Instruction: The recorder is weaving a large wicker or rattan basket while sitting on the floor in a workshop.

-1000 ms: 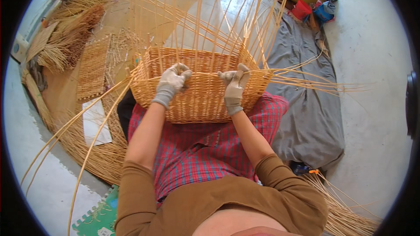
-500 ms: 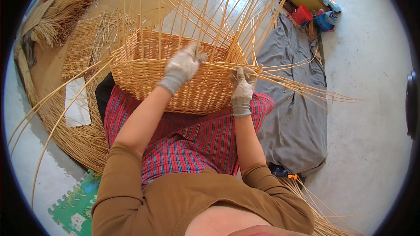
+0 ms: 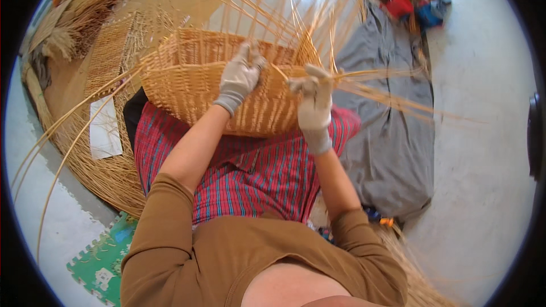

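A wicker basket (image 3: 187, 88), its sides woven and long upright stakes rising from the rim, rests tilted on my lap. My gloved left hand (image 3: 242, 77) is closed over the near rim, left of the rim's right corner; its fingertips are partly hidden behind the weave. At that corner my gloved right hand (image 3: 314, 102) is raised, with bent fingers closed around the weaving strands (image 3: 392, 101). These thin canes fan out to the right and are blurred. More long canes (image 3: 68, 116) trail from the basket's left end.
A checked red cloth (image 3: 250, 176) covers my lap. Piles of loose canes (image 3: 102, 176) and a white sheet (image 3: 105, 128) lie at left. A grey cloth (image 3: 387, 136) spreads at right, with a red container (image 3: 400, 5) beyond it. A green foam mat (image 3: 102, 256) lies near left.
My right hand has moved up and turned at the rim's corner. My left hand has shifted slightly and steadied on the rim. The basket has tilted and its stakes sway.
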